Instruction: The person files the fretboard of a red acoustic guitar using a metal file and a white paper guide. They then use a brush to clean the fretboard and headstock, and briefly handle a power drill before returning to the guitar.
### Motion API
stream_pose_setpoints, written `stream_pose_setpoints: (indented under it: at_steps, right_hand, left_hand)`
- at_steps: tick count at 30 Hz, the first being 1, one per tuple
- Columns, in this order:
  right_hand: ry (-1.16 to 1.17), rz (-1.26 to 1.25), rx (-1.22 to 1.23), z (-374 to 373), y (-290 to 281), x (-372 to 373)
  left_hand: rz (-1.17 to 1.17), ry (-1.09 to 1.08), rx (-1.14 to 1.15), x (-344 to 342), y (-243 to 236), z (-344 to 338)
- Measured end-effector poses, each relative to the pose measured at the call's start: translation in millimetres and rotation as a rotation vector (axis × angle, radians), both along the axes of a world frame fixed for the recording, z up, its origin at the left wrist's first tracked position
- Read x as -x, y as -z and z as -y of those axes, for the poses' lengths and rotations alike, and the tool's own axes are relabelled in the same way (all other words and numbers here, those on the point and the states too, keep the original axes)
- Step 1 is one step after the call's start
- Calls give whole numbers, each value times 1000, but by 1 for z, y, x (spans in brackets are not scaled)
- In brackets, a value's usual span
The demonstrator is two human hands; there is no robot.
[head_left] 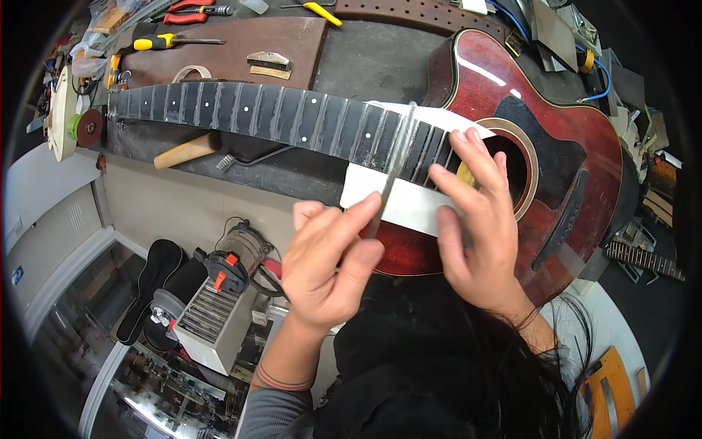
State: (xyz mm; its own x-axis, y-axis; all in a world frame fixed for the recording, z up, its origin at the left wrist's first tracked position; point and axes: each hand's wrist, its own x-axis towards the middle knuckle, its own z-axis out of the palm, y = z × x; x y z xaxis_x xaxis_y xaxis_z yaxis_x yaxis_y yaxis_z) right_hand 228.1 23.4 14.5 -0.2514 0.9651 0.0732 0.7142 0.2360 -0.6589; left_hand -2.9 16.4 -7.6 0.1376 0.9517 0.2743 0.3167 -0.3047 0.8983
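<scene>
A red acoustic guitar [409, 252] lies on its back with no strings on it, its neck reaching to the left. Whitish residue lines the frets of the dark fretboard [252, 110]. A narrow grey file [398, 146] rests crosswise over the upper frets. Its near end is pinched between the thumb and fingers of my left hand [333, 256]. My right hand [479, 212] has its fingers spread, the tips on the end of the fretboard beside the sound hole [515, 172]. A white sheet [417, 205] covers the guitar top on both sides of the fretboard.
Beyond the neck lie a brown board [256, 40], a yellow-handled screwdriver [157, 42] and red-handled pliers [186, 16]. A wooden handle [186, 150] and a small wire brush [227, 162] sit near the bench edge. Below stands a vacuum cleaner [227, 271].
</scene>
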Motion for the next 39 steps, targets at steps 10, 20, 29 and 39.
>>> stream_pose_setpoints:
  at_steps: [10, 20, 29, 39]
  right_hand:
    - [20, 39, -123, -1, -6, -2]
    - [-311, 222, -212, -52, -34, -24]
    - [-431, 163, -155, -79, -26, -35]
    - [-314, 73, -71, -59, -13, -42]
  left_hand:
    - [-178, 60, -17, -6, -10, 26]
    - [-338, 71, -90, -11, -14, 33]
    - [-591, 1, -104, -33, -20, 28]
    - [-607, -15, -132, -31, -17, 33]
